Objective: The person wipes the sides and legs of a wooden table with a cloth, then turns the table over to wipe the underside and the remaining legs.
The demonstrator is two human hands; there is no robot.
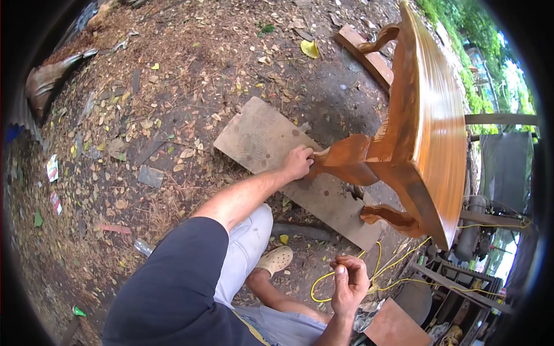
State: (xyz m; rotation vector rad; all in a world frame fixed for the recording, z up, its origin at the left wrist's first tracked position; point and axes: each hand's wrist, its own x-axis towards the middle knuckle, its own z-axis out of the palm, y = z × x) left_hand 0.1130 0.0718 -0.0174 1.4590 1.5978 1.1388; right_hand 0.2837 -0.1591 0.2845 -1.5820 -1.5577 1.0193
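My left hand (298, 162) reaches out to the foot of a carved, brown-stained table leg (346, 158). Its fingers are curled against the lower end of the leg, and their tips are partly hidden. The leg belongs to a wooden table with a glossy orange-brown top (435, 121), which appears sideways in the tilted view. Nearer my body, my right hand (350, 282) is raised with curled fingers and the thumb pressed in. Dark stain shows at its fingertips; whatever lies between them cannot be made out.
A worn, spotted board (259, 138) lies under the leg. A second curved leg (392, 219) stands close to its end. Yellow cord (378, 259) loops near my right hand. Clutter and a reddish-brown panel (397, 324) are at lower right. Dry leaves cover the dirt ground.
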